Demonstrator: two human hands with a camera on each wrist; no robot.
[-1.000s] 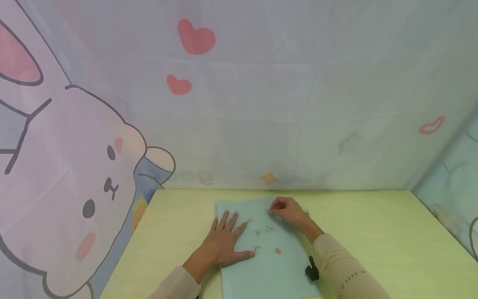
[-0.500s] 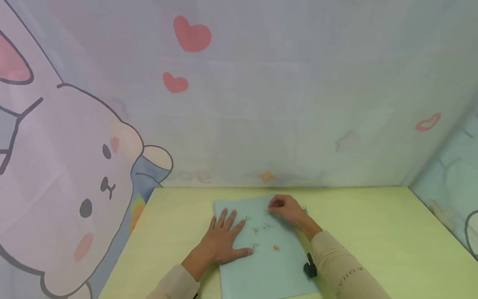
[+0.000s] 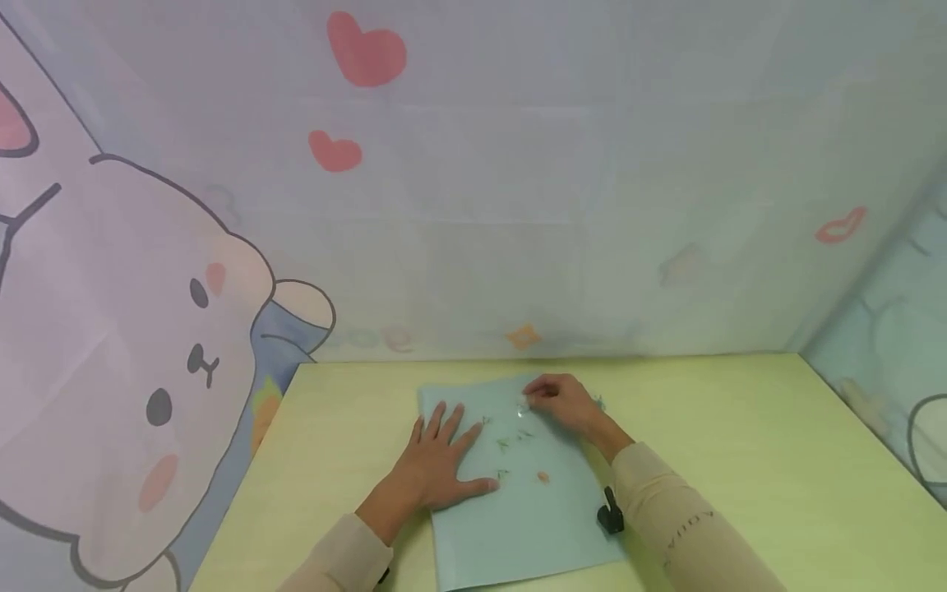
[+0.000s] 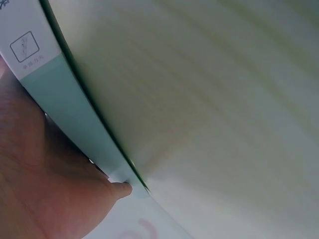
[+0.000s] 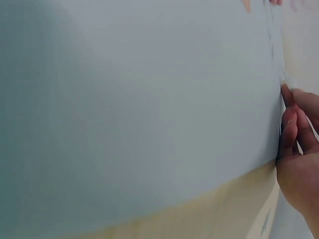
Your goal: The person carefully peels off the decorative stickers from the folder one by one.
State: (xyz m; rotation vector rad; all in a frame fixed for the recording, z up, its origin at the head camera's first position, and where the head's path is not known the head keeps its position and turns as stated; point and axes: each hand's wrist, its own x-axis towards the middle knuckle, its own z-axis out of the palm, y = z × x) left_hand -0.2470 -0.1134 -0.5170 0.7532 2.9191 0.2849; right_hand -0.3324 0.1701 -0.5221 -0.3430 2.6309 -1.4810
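At lower centre of the head view: pale-blue book (image 3: pixel 527 526) lying flat | left hand (image 3: pixel 436 470): fingers spread over its left edge, apparently to stop it sliding | right hand (image 3: pixel 568 404): fingertips pinching a small clear piece (image 3: pixel 522 409) near the book's top, presumably for fine control

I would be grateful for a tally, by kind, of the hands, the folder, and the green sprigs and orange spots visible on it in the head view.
Hands: 2
Folder: 1
Green sprigs: 4
Orange spot: 1
Total: 8
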